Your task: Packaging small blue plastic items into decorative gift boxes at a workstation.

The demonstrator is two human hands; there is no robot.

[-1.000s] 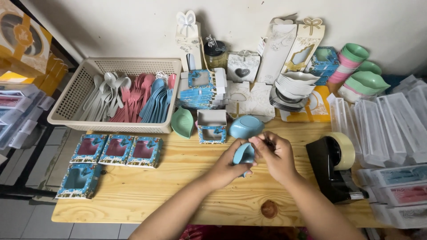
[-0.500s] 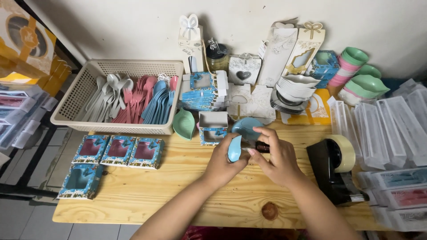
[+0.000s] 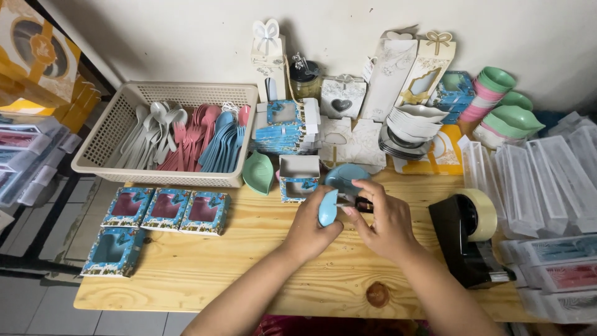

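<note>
My left hand clamps a blue spoon; right hand pinches its handle. Four boxes packed at 9 o'clock, open box at 12 unfilled.

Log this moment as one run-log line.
left hand: holds blue spoon | right hand: pinches small dark item at it | nearby: blue dish, tape dispenser

white wall, wooden table, tiled floor
</note>
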